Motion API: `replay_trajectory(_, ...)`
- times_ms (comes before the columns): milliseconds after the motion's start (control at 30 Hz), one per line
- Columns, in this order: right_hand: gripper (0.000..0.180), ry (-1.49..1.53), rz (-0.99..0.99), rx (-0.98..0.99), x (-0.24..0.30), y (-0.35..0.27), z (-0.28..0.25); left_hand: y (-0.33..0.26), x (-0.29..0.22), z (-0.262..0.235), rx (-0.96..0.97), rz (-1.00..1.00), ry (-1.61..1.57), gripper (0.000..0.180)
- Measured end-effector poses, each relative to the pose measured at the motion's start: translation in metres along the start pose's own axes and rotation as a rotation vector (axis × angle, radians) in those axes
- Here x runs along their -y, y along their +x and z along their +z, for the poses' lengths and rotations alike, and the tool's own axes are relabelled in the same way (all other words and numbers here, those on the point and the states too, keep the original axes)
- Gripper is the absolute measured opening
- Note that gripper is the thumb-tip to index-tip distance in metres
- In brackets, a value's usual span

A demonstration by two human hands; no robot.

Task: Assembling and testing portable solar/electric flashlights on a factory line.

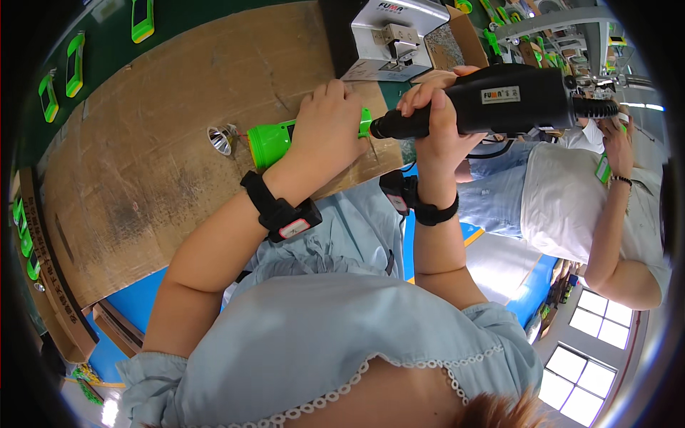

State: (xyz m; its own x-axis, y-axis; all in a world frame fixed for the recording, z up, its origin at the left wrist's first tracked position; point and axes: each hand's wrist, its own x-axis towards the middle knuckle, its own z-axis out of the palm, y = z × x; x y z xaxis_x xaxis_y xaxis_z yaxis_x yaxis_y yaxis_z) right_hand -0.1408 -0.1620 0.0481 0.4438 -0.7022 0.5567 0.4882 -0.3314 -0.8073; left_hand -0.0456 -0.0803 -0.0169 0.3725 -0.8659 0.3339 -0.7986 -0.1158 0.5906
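- Left hand closed around green flashlight, lying sideways, reflector end pointing left.
- Right hand clenched on black driver (tip toward flashlight).

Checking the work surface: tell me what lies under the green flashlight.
The green flashlight lies on a brown cardboard sheet. The left hand covers its rear half, so that part's underside is hidden.

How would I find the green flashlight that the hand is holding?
Start at the big sheet of brown cardboard that covers the workbench. Near its right edge the left hand presses a bright green flashlight down on it, with the shiny silver reflector pointing left. The other green pieces lie along the dark belt at the top, and only this one meets the tip of the black power screwdriver.
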Motion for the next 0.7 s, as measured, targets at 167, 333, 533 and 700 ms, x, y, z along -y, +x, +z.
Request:
replay_trajectory(167,0.041,0.053,-0.06,0.059,0.007,0.015,-0.004,0.002,0.0,-0.003,0.042,0.034,0.071,0.041)
replay_trajectory(333,0.049,0.118,-0.328,-0.134,0.017,0.061,-0.006,0.004,-0.006,-0.017,-0.027,0.062,0.006,0.045)
replay_trajectory(533,0.046,0.003,-0.298,-0.166,0.003,0.089,-0.005,-0.026,-0.01,-0.089,0.262,-0.172,0.502,0.044)
replay_trajectory(700,0.039,-0.175,-0.168,-0.101,0.007,0.104,-0.002,-0.05,0.025,-0.088,0.086,-0.072,0.215,0.041)
